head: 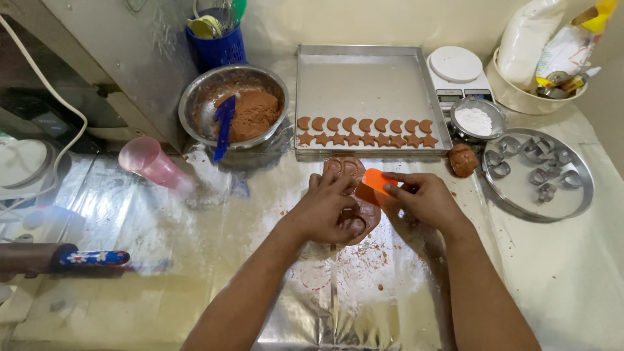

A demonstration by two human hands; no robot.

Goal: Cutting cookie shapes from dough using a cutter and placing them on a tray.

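Now the right hand point(426, 198) grips an orange scraper point(379, 180) beside the left hand point(328, 208), flat on brown dough point(354, 195).

A foil-covered counter point(195, 273) bears a baking tray point(370, 84), mixing bowl point(195, 107), pink cup point(153, 162) and rolled dough point(351, 170).

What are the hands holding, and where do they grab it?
The right hand pinches an orange scraper by its right edge. The left hand holds nothing; it presses flat on the rolled brown dough.

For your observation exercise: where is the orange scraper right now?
In the head view, the orange scraper is right of centre, held in the right hand over the rolled brown dough, below the baking tray.
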